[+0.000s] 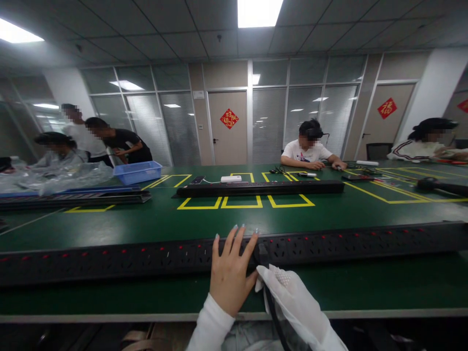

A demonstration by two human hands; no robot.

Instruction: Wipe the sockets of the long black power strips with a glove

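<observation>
Sign (pixel 387 108): 福. Left fingers (pixel 238 240) spread on power strip (pixel 310 247); right fingers (pixel 267 277) seemingly clamping plug (pixel 262 253).

head-worn view | faces forward, slightly down | close above green table (pixel 109 300) | left edge perhaps blurred

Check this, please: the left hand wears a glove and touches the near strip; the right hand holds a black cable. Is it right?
Not fully: the left hand is bare, as the head view shows. It touches the near strip, and the right hand holds a black cable.
</observation>
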